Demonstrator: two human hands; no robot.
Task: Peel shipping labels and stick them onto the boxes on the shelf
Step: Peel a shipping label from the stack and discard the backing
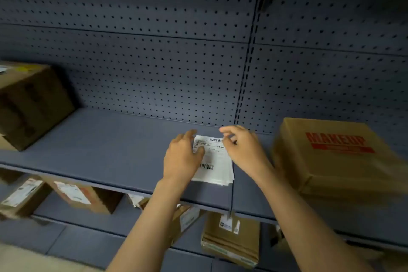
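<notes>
Stack of shipping labels [215,161] on the grey shelf [106,139], pressed flat by the left hand [182,157] while the right hand [242,146] pinches its upper right corner; unlabelled MAKEUP box [337,157] just right.

The grey shelf [114,146] lies bare between the dark cardboard box [33,104] at far left and the stack of labels [215,161] right of centre, leaving wide room for a hand. To the right, the MAKEUP box [337,157] blocks the way, close beside the right hand [244,148]. The pegboard back wall [154,68] closes off the far side.
</notes>
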